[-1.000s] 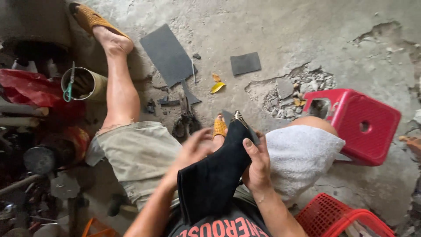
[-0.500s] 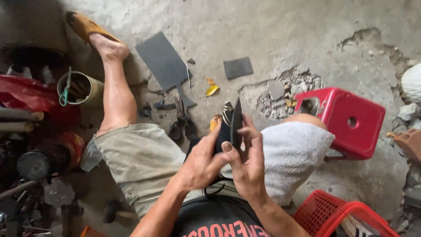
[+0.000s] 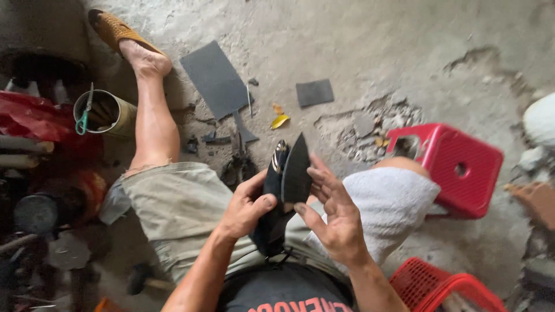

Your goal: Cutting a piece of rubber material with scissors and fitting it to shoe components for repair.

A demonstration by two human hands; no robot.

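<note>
black pointed shoe upper [image 3: 289, 185], flexible, held upright above lap, tip up, pale lining showing at top edge.

Both hands — left [image 3: 245, 211], right [image 3: 335, 216] — grip what looks like a black leather piece [image 3: 287, 185] over the lap.
</note>
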